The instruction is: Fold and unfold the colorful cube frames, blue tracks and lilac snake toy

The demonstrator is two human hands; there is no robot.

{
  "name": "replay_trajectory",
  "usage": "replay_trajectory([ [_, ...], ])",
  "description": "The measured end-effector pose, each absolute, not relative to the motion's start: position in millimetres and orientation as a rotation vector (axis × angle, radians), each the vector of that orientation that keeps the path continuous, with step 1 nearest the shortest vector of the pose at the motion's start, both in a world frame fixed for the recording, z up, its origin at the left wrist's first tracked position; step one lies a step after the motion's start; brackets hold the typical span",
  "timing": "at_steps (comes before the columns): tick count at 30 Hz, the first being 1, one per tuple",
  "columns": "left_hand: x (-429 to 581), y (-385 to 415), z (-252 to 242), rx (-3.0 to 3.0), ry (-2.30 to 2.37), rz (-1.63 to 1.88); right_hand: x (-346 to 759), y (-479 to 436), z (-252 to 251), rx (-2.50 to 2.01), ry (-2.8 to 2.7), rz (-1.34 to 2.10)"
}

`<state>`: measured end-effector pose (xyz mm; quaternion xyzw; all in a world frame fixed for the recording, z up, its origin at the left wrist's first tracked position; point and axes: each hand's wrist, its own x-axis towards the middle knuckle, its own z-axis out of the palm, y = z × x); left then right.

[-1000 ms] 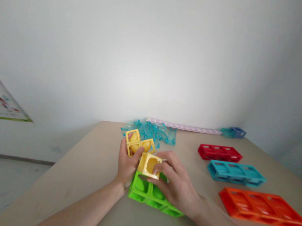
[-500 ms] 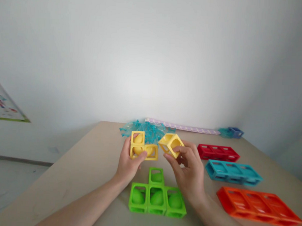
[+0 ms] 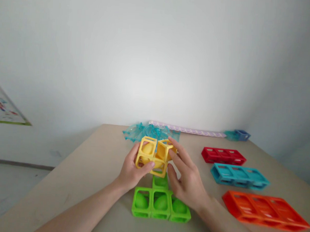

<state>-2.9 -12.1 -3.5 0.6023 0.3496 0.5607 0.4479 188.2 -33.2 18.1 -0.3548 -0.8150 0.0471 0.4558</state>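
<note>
My left hand (image 3: 133, 170) is closed around an L-shaped yellow block (image 3: 145, 148) of open-sided cubes with rounded yellow shapes inside, its thumb across the lower front. My right hand (image 3: 187, 174) has its fingertips on a smaller yellow open-sided block (image 3: 164, 150), which sits tilted against the L-shaped one, in its corner. Whether the two are joined I cannot tell. Just below them on the table lies a green T-shaped block (image 3: 161, 203) of similar open cubes, its top cube partly covered by the yellow pieces.
On the right of the table (image 3: 84, 167) lie a red (image 3: 223, 156), a turquoise (image 3: 240, 176) and an orange three-cube bar (image 3: 264, 210). Toward the wall are clear blue plastic pieces (image 3: 135, 132), a long lilac patterned strip (image 3: 190, 130) and a dark blue cube (image 3: 242, 135).
My right hand has moved left, bringing the smaller yellow block from apart to against the L-shaped one. My left hand has shifted slightly right and tilted its block.
</note>
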Motion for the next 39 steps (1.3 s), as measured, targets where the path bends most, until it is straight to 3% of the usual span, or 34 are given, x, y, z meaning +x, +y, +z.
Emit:
replay_trajectory([
  [18, -7.3, -7.4, -3.4, 1.341, 0.848, 1.407, 189.9, -35.3, 20.3, -0.644, -2.301, 0.095],
  [25, -8.2, -4.5, -5.1, 1.278, 0.787, 1.536, 187.4, -38.9, 19.8, -0.749, -1.951, 0.109],
  [33, -7.2, -9.8, -0.2, 1.415, 0.644, 1.38, 183.4, -26.2, 4.6, -0.92, -1.761, 0.732],
  [39, -6.1, -1.1, -4.2, 1.369, 0.661, 1.432, 183.4, -13.6, -3.4, -0.882, -1.628, 0.792],
])
